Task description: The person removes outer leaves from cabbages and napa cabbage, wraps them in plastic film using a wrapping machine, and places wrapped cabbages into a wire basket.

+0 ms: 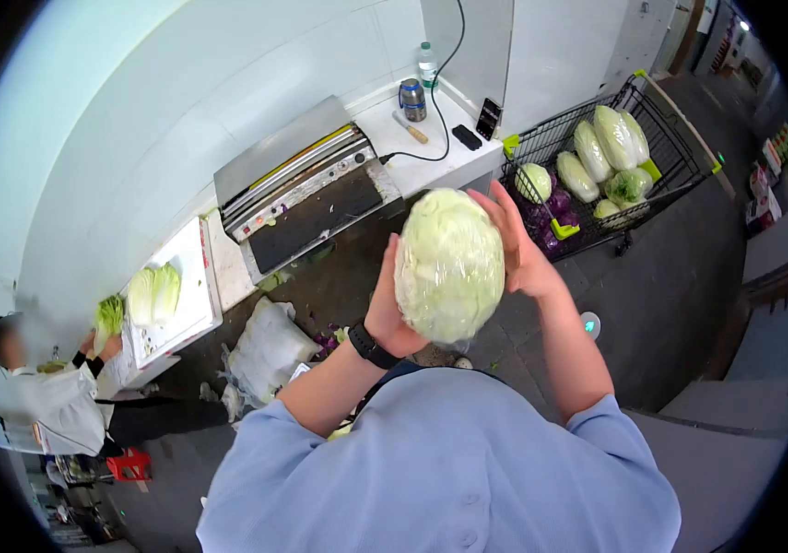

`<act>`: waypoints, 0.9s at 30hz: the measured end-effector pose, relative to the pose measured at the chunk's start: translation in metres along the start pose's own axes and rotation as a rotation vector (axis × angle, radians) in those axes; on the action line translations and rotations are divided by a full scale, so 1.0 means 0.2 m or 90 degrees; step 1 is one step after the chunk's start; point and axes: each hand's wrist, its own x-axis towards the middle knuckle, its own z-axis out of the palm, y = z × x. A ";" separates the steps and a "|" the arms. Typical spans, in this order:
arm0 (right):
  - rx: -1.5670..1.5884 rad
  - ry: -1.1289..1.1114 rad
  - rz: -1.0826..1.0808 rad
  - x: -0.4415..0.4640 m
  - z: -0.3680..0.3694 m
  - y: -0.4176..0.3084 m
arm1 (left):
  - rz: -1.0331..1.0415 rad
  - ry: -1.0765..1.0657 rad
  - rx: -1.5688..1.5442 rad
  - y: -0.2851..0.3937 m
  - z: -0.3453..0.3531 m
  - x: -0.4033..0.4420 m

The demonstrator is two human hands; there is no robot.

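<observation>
A large pale green cabbage, with shiny clear film over it, is held up in front of my chest. My left hand cups its left and lower side, fingers partly hidden behind it. On the cabbage's right side rests my right hand, fingers stretched upward along it. Beyond the cabbage, to the left, a film wrapping machine with a dark flat plate sits on the counter.
A black shopping cart at right carries wrapped napa cabbages and purple cabbages. A co-worker at far left handles a leafy vegetable by a white board. A thermos, bottle and phone stand on the counter.
</observation>
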 end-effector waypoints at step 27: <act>0.141 0.560 0.298 -0.12 0.33 0.22 | 0.400 0.129 0.694 0.06 -0.36 0.12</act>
